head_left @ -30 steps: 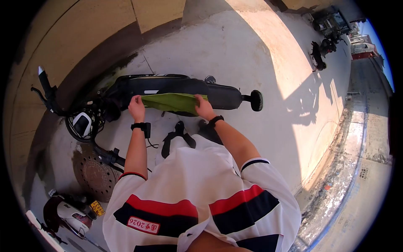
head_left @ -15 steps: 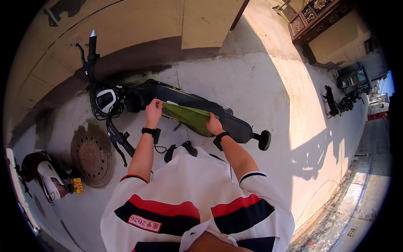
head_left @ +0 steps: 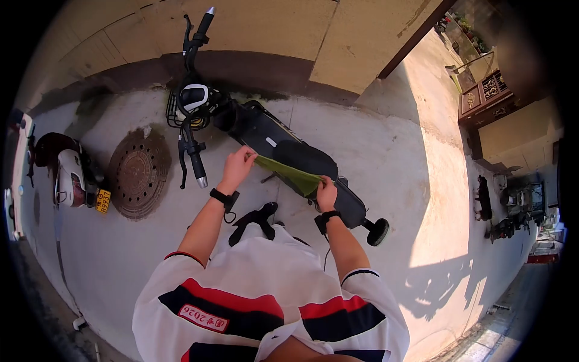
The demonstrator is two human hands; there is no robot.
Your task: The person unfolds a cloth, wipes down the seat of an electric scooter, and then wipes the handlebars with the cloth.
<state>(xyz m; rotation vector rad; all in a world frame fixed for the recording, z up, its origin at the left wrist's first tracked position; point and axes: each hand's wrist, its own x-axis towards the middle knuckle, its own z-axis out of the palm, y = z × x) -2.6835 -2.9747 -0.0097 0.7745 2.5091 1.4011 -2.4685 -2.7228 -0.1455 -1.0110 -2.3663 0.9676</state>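
A green cloth (head_left: 291, 177) is stretched between my two hands, in front of the near side of a black electric scooter (head_left: 283, 140). My left hand (head_left: 239, 166) pinches its left corner, close to the scooter's front end. The other upper corner is gripped by my right hand (head_left: 326, 192), beside the seat (head_left: 313, 158). The cloth's lower part hangs down toward my feet. Each wrist wears a black band with a small device on it.
The scooter's handlebar (head_left: 194, 145) reaches out on the left. A manhole cover (head_left: 140, 172) and a second scooter (head_left: 71, 178) with a yellow plate lie farther left. A wall (head_left: 259, 27) runs behind. To the right, a black dog (head_left: 484, 198) is near parked vehicles (head_left: 518, 202).
My view has shifted, so the scooter sits further right. The cloth between my hands now looks narrower and more folded, with both hands still holding its ends.
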